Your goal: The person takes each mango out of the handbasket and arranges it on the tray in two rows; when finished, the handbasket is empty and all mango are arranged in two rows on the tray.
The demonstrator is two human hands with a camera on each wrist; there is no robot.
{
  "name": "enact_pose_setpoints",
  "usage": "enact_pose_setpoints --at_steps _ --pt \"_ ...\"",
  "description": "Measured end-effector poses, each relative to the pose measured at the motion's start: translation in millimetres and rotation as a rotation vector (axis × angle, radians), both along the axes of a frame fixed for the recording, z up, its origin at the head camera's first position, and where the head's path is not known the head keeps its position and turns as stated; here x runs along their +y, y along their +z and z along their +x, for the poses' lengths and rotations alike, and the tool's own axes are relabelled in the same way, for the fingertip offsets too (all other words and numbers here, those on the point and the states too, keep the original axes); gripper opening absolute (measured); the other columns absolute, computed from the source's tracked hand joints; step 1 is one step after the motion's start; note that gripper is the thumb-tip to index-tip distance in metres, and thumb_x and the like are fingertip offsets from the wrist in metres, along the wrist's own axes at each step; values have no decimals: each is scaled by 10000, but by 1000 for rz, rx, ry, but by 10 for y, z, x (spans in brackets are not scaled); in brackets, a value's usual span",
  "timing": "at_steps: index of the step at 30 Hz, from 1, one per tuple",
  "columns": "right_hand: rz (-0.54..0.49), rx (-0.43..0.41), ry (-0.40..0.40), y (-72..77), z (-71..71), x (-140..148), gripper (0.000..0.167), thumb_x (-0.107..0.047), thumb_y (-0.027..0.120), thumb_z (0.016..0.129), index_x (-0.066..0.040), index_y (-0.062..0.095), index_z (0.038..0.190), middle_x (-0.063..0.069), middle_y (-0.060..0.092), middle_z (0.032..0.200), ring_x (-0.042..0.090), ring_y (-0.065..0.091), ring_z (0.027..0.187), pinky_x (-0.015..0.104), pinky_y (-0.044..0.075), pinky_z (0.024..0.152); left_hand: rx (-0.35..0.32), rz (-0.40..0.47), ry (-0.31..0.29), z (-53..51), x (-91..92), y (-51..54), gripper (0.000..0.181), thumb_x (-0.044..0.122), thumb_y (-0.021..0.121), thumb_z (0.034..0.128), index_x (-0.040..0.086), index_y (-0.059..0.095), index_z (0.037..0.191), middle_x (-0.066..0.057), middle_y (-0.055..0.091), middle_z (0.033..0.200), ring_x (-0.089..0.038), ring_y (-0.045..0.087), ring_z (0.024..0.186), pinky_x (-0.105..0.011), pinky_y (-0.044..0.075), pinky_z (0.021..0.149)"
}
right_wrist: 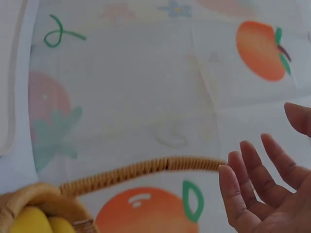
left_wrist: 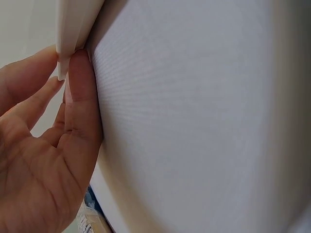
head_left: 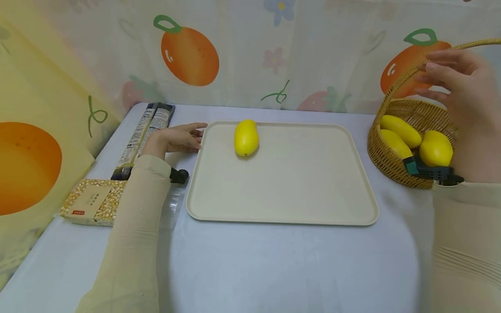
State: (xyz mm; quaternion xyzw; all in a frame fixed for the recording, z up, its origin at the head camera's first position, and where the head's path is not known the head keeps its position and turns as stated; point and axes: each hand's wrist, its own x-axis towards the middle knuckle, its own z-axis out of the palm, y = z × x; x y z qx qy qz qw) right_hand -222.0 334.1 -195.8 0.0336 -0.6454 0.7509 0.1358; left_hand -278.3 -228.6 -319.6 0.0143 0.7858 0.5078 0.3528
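Four yellow fruits (head_left: 246, 138), one tray (head_left: 297, 182), one basket (head_left: 377, 158)

Left hand (head_left: 178, 138) pinches tray's left rim, probably to steady it. Right hand (head_left: 458, 78) grips nothing, fingers loosely bent at basket's handle (head_left: 399, 80); contact unclear. One fruit lies on tray, far left; three sit in basket, its wicker walls likely curbing rolling. Tabletop (head_left: 297, 269) carries both.

White table (head_left: 297, 269): beige tray (head_left: 297, 182) central, wicker basket (head_left: 385, 161) right, long packets (head_left: 136, 141), kernel pack (head_left: 91, 202) left

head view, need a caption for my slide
Left hand holds a tray bearing one yellow fruit; right hand near a basket handle.
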Motion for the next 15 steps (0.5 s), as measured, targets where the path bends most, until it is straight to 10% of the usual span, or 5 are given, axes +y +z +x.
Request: enact_pose_setpoints --at_steps 15 --pt "82 -242 -199 -329 -254 754 335 -260 732 872 -241 558 1158 -129 621 937 49 603 729 116 502 559 -8 -5 10 3 -7 -3 871 -32 579 940 249 86 1600 -90 222 1498 -197 332 1228 -191 466 903"
